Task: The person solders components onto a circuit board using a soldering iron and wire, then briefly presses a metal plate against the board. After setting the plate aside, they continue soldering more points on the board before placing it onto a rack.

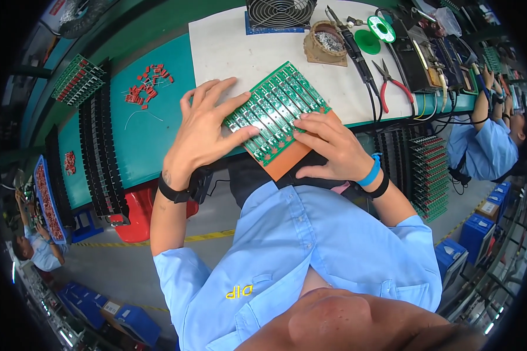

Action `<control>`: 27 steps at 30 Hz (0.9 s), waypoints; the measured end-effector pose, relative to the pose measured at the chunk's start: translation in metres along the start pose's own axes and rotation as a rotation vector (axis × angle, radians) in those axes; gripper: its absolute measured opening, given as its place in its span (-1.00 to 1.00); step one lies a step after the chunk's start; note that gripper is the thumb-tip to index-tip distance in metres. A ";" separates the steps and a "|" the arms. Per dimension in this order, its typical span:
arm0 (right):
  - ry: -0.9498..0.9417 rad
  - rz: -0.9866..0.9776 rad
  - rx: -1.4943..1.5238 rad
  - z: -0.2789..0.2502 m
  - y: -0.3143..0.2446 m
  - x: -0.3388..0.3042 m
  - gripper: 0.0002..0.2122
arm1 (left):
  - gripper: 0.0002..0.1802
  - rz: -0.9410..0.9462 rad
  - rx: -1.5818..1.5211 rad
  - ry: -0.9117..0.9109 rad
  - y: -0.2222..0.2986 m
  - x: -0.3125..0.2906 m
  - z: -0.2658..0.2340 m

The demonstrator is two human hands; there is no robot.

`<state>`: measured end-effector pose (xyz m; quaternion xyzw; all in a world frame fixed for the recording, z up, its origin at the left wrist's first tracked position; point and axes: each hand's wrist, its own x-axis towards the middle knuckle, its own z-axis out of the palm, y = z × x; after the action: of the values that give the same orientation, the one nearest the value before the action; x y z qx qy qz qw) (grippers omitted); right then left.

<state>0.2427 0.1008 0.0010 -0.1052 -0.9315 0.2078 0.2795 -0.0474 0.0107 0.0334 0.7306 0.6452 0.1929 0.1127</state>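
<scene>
A green circuit board panel [275,108] with several parallel rows of parts lies slantwise over an orange-brown board [295,153], at the front edge of the worktable. My left hand [208,126] holds the panel's left corner, its thumb and index finger on the panel and the other fingers stretched beyond it. My right hand [336,149] grips the right side, fingers on the panel's edge and thumb down by the orange-brown board. The undersides of both boards are hidden.
Red components [149,85] lie loose on the green mat at left, beside a black slotted rack [99,152]. Beyond the panel are a fan [281,13], a tip-cleaning pot [328,44], a soldering iron [351,47], a solder reel [381,28] and red-handled pliers [392,88]. Stacked boards [430,175] stand at right.
</scene>
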 end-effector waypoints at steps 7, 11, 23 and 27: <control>0.027 0.059 -0.022 0.017 -0.002 0.012 -0.50 | -0.34 0.011 0.167 -0.014 0.000 0.022 -0.010; 0.046 0.147 -0.092 0.027 -0.012 0.040 -0.50 | -0.31 -0.001 0.230 0.025 -0.017 0.042 -0.007; 0.406 0.401 0.278 0.012 0.007 0.020 -0.67 | -0.68 -0.161 0.146 0.199 -0.046 -0.028 -0.041; 0.621 0.712 1.132 0.002 0.028 0.013 -0.63 | -0.75 -0.286 0.393 0.151 -0.078 -0.066 -0.050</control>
<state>0.2331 0.1286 -0.0068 -0.2948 -0.4691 0.6955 0.4575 -0.1449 -0.0473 0.0373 0.6234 0.7736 0.0999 -0.0538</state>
